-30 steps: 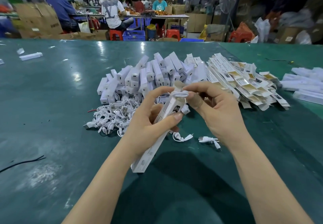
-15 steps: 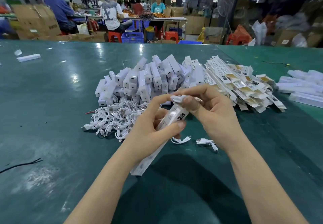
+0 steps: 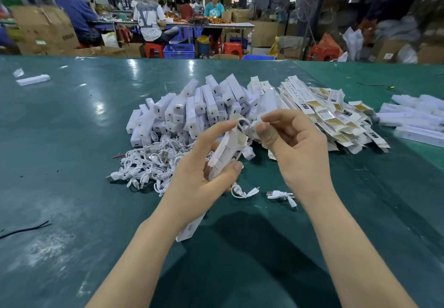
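Observation:
My left hand (image 3: 199, 170) grips a long narrow white carton (image 3: 225, 154), tilted with its open top end up and its lower end showing below my wrist. A small coiled white cable (image 3: 245, 125) sits at the carton's open mouth. My right hand (image 3: 293, 144) pinches that cable between thumb and forefinger, right beside the opening. Both hands hover above the green table (image 3: 60, 139).
Behind my hands lie a heap of white rectangular devices (image 3: 192, 110), a tangle of short white cables (image 3: 144, 163), and a pile of flat printed cartons (image 3: 336, 115). Filled white cartons (image 3: 418, 120) lie far right. Two loose cables (image 3: 281, 194) lie near my right wrist. People work at tables behind.
The carton and both hands have stayed together near the table's middle; the coiled cable remains at the carton's mouth, and my right fingers have shifted slightly to the right of the opening.

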Tool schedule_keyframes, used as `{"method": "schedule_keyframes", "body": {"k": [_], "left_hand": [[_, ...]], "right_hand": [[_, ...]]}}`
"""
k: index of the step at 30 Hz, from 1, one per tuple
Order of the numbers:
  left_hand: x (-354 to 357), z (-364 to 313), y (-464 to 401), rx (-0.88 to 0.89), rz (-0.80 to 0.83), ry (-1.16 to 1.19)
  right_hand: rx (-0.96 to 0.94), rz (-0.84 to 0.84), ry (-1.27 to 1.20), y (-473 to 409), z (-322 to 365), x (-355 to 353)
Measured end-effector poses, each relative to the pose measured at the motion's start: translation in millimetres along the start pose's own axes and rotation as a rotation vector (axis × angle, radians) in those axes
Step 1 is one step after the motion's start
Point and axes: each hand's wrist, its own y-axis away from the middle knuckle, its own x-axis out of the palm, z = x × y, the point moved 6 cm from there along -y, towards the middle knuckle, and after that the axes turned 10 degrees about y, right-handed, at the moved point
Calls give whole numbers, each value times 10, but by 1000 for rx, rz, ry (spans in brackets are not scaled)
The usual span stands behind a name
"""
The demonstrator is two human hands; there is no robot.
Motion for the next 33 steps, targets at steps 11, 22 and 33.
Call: {"method": "schedule_keyframes", "body": {"k": [11,22,33], "left_hand": [[52,-3,-8,21,29,-95],[141,0,30,-58,179,-83],[49,13,8,-89,64,-49]], "right_hand": [[-11,130,-5,3,25,50],[-87,361,344,-15,-36,-110],[74,263,37,19,-124,67]]}}
